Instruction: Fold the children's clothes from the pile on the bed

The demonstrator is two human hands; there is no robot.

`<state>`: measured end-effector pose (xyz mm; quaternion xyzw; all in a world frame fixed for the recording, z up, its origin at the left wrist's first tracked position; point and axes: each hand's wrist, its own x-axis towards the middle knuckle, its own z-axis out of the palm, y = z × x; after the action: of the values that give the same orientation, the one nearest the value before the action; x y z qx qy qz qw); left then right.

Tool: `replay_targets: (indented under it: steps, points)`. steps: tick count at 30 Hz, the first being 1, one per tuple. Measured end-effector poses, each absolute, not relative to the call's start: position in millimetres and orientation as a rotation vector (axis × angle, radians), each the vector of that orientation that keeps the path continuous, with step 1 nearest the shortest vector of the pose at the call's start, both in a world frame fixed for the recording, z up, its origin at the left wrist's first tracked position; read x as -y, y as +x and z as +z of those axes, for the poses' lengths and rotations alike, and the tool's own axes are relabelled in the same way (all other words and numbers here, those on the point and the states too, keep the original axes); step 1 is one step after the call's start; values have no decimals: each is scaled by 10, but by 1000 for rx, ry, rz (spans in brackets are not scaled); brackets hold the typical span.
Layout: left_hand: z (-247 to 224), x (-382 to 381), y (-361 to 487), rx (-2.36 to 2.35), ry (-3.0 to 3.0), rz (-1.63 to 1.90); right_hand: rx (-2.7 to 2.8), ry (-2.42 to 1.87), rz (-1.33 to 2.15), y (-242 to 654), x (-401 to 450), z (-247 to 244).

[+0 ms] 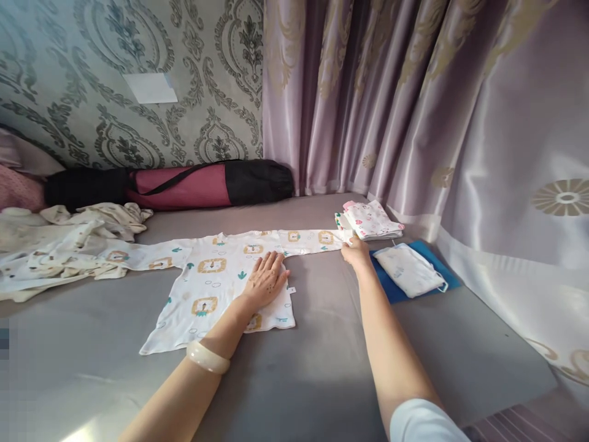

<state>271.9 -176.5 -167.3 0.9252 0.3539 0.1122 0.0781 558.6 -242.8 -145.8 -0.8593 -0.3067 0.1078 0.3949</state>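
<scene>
A small white long-sleeved shirt [221,270] with lion faces and green leaves lies spread out on the grey sheet, both sleeves stretched sideways. My left hand [265,282] rests flat on the right part of its body, fingers extended. At the far right, my right hand [355,253] grips the cuff of the right sleeve [317,240] between closed fingers. Just beyond that hand sits a folded stack of printed clothes [372,220], pink-patterned on top. The other sleeve reaches a heap of cream clothes [69,245] at the left.
A folded white cloth item [407,270] lies on a blue flat piece [448,279] right of my right hand. Along the wall rests a long black and maroon bag [184,186]. Lilac curtains [317,92] hang down at the bed's right side over the grey sheet [299,380].
</scene>
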Motion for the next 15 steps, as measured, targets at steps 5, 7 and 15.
replay_targets:
  steps: [5,7,15]
  points:
    - [-1747,1720,2674,-990,2733,429,786,-2330,220,5521,2441,-1465]
    - [-1781,1693,2653,-938,2726,490,808,-2342,193,5516,2443,-1463]
    - [-1903,1629,2645,-844,2642,721,875,-2356,74,5516,2388,-1442]
